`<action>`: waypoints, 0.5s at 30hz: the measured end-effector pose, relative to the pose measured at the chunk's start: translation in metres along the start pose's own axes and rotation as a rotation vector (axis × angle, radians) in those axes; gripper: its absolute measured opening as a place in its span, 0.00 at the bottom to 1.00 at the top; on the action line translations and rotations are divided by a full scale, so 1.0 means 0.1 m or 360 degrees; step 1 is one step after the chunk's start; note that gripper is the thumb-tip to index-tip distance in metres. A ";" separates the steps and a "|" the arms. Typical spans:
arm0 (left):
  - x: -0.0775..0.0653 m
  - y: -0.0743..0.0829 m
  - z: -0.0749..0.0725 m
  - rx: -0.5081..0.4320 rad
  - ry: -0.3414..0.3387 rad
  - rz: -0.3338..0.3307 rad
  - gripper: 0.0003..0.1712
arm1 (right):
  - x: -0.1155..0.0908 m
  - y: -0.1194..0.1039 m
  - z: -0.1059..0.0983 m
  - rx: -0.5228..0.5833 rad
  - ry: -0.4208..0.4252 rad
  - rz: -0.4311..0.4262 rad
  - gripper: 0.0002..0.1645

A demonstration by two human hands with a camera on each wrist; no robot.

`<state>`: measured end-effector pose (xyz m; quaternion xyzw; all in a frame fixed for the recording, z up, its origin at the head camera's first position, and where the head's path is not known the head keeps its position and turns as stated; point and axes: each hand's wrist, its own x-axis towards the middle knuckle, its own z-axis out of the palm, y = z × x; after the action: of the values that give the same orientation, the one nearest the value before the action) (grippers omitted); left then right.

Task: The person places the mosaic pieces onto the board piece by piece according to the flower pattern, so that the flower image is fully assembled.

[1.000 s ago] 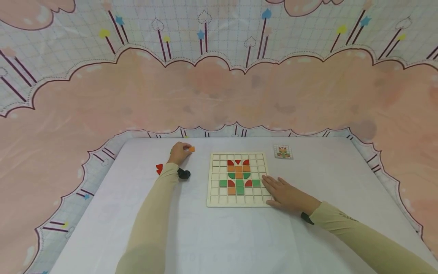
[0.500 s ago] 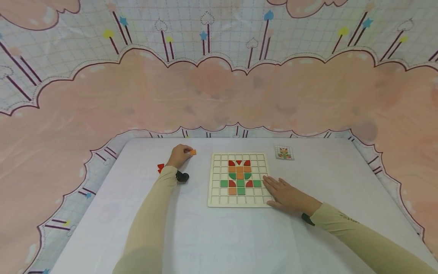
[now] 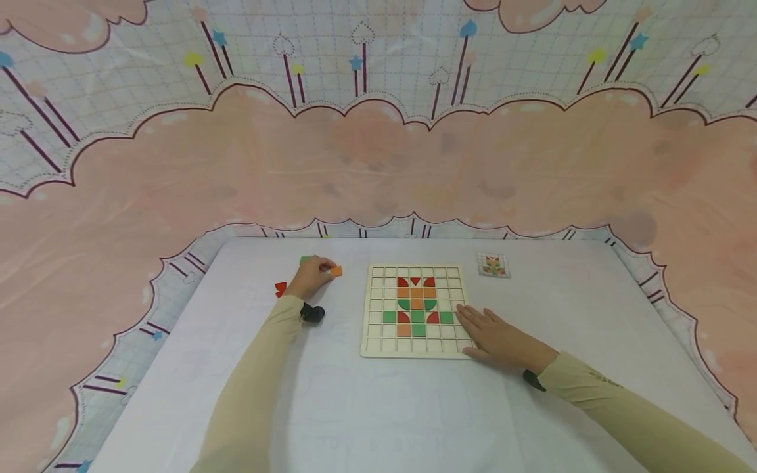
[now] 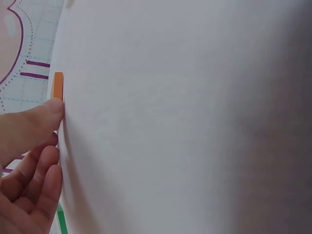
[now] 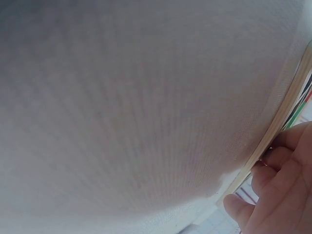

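Observation:
My left hand (image 3: 310, 277) pinches a square orange tile (image 3: 336, 270) between thumb and fingers, left of the board. The left wrist view shows that orange tile (image 4: 58, 85) edge-on beyond the thumb. A pale gridded board (image 3: 378, 345) lies flat on the table, bearing red, orange and green tiles in a flower-like pattern. My right hand (image 3: 499, 338) rests on the board's right edge with fingers extended. In the right wrist view its fingers lie along the board's wooden side (image 5: 273, 131).
Red tiles (image 3: 280, 289) lie left of my left wrist. Partly hidden behind the left hand is a green tile (image 3: 305, 259). A small pattern card (image 3: 493, 265) sits beyond the board at the right. White cloth (image 3: 414, 407) covers the table.
My left hand has come slightly nearer with the orange tile, and the green tile behind it shows again. The right hand stays on the board. The view has shifted slightly.

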<state>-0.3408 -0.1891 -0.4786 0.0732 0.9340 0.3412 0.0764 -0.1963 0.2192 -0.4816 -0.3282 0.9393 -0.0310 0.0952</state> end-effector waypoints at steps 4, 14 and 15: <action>-0.06 0.00 0.01 0.0030 -0.0013 0.0037 0.16 | 0.00 0.00 0.00 -0.0009 -0.0004 0.0004 0.44; -0.28 0.24 0.13 0.0025 -0.0052 0.0082 0.16 | 0.01 0.01 0.00 0.0029 -0.0015 0.0000 0.44; -0.30 0.28 0.15 0.0034 -0.0057 0.0102 0.16 | 0.01 0.01 0.01 0.0027 -0.0015 -0.0002 0.44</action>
<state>-0.3066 -0.1643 -0.4694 0.1100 0.9332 0.3323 0.0815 -0.1978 0.2191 -0.4827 -0.3281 0.9383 -0.0375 0.1023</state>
